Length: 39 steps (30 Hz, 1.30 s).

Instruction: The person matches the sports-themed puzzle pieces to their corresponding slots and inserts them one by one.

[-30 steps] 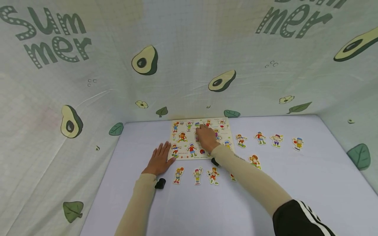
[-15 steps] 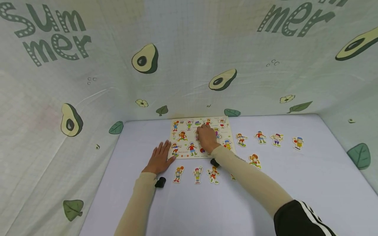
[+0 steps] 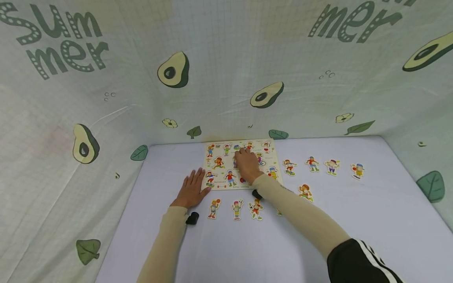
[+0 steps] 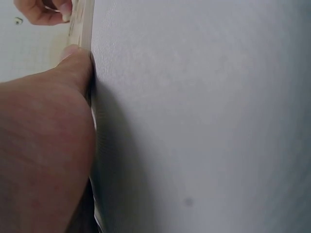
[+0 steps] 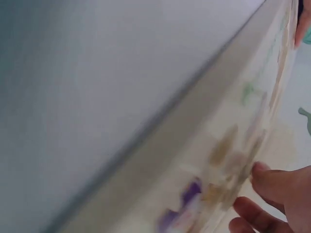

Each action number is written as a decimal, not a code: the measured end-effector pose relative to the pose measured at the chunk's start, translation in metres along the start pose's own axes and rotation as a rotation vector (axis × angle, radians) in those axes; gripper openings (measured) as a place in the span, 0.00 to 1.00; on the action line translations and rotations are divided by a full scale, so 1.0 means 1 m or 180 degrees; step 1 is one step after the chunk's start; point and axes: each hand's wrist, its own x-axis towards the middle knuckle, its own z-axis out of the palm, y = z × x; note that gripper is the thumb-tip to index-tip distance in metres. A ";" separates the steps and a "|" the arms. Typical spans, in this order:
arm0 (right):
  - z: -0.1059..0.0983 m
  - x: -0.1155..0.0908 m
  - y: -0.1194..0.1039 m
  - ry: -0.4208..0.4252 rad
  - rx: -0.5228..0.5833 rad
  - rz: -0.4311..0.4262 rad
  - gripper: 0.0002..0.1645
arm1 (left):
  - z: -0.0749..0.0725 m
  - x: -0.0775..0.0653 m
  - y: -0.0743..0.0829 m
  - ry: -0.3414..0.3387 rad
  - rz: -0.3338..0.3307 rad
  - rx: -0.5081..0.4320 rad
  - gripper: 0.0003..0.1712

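Note:
The left hand lies flat on the white table, its fingers straight and spread. Its fingertips and thumb are at the left edge of a cream picture board printed with children playing sports. Over the middle of that board, the right hand points down with bent fingers. In the right wrist view, its thumb and fingers are close together at the board surface. Whether a small piece is between them cannot be made out. Part of a printed figure shows just left of those fingers; the hand hides other figures.
Loose cut-out figures lie on the table: basketball player, volleyball player, footballer, runner, skateboarder, roller skater, batter and table tennis player. The right forearm partly covers another. A patterned cloth hangs behind.
Both hands stay in nearly the same places. The right hand's fingers shift only slightly over the board, and the view tilts a little.

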 end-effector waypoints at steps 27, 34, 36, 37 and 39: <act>-0.016 -0.010 0.011 -0.0252 -0.0054 -0.0421 0.20 | -0.010 -0.003 0.008 -0.0022 0.0059 -0.0104 0.47; -0.021 -0.015 0.015 -0.0666 -0.0004 -0.0444 0.29 | -0.002 0.002 0.000 0.0035 0.0060 -0.0072 0.47; -0.023 -0.018 0.017 -0.0772 -0.0030 -0.0448 0.31 | -0.002 0.002 0.000 0.0020 0.0050 -0.0060 0.47; -0.024 -0.020 0.019 -0.0794 -0.0043 -0.0464 0.31 | -0.001 0.001 0.001 0.0005 0.0044 -0.0057 0.47; -0.026 -0.025 0.022 -0.0769 -0.0080 -0.0527 0.31 | -0.002 0.001 0.003 -0.0041 0.0022 -0.0067 0.47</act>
